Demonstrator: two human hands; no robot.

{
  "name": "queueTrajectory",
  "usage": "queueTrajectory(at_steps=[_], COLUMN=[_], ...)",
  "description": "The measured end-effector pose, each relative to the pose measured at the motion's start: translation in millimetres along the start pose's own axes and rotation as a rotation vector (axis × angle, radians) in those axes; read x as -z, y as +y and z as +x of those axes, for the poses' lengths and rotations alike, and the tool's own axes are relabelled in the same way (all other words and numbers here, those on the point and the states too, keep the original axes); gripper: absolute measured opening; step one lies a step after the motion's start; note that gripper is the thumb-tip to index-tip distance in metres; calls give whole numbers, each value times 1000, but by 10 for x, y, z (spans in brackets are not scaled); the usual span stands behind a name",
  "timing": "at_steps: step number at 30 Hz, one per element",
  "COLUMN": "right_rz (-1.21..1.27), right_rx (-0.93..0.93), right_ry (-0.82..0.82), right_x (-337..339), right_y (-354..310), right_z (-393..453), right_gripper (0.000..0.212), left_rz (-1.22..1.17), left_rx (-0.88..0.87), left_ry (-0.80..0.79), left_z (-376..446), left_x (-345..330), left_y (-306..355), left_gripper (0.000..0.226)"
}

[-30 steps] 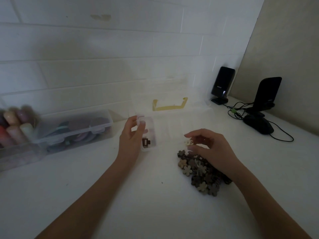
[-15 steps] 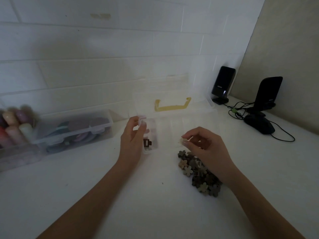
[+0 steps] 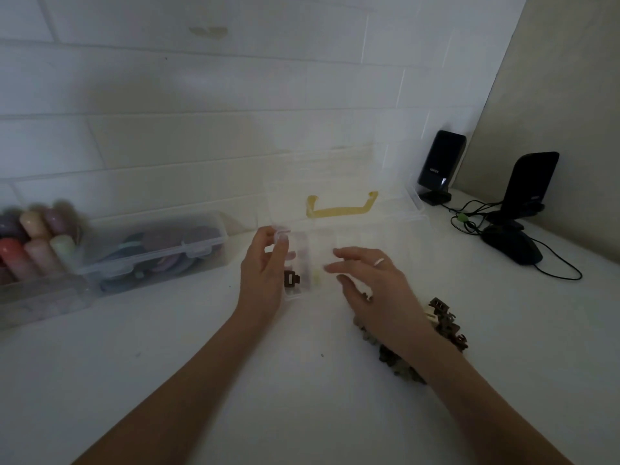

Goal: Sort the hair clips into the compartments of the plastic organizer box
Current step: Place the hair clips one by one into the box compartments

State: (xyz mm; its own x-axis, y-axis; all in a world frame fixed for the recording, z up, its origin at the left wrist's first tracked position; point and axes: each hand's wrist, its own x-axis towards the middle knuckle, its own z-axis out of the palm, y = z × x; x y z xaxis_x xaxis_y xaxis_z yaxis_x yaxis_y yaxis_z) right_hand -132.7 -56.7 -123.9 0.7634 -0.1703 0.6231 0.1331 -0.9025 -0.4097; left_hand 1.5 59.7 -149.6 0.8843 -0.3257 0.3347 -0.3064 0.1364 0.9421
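Note:
The clear plastic organizer box [image 3: 385, 223] stands open on the white table, its lid with a yellow handle [image 3: 342, 209] leaning against the wall. My left hand [image 3: 265, 276] pinches the box's left rim. A dark brown hair clip [image 3: 291, 279] lies in the leftmost compartment, and a pale cream clip [image 3: 317, 276] lies in the one beside it. My right hand [image 3: 372, 280] hovers over the box's front with fingers spread and nothing in it. The pile of brown and beige hair clips [image 3: 443, 318] sits on the table, partly hidden under my right wrist.
A closed clear box of colourful items [image 3: 151, 250] sits at the left, with a container of pastel cylinders [image 3: 33, 243] beyond it. Two black speakers [image 3: 439, 166] [image 3: 531, 186], a black mouse [image 3: 513, 246] and cables occupy the back right corner.
My right hand lifted a pale clip off the pile, carried it left over the box and opened; the clip now lies in the box. My left hand stayed on the rim.

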Motion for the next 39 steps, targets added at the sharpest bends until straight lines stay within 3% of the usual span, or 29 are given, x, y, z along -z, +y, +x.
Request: queueTrajectory(at_steps=[2,5,11,17,21,25,30,36,39], right_rz=[59,44,-297,-207,-152,-2,26,37,57], right_rx=[-89,-169,-137,-111,-170,-189,-218,-218,-211], right_ry=[-18,-199,-502,-599,-514,-423,-465,-413,-331], right_x=[199,465,502,341,356,354,326,325,339], right_y=[15,148,373,302,292,304,304,242,230], right_z=[8,-42,-107,-134,-113,-128,-130,-129,-106], right_gripper=[19,14,35,38,27,37,43,21,22], left_rz=[14,2,1,5,-1,6,2,-22,-27], left_rx=[-10,13,46,52,52,61,67,93,103], left_ry=[4,19,46,40,34,36,36,50,55], left_z=[4,29,53,56,42,38,30,49,62], left_x=[11,21,16,16,15,18,20,19,21], left_y=[-3,-12,-17,-10,6,13,18,12,0], left_gripper=[14,14,13,13,14,14,15,12,13])
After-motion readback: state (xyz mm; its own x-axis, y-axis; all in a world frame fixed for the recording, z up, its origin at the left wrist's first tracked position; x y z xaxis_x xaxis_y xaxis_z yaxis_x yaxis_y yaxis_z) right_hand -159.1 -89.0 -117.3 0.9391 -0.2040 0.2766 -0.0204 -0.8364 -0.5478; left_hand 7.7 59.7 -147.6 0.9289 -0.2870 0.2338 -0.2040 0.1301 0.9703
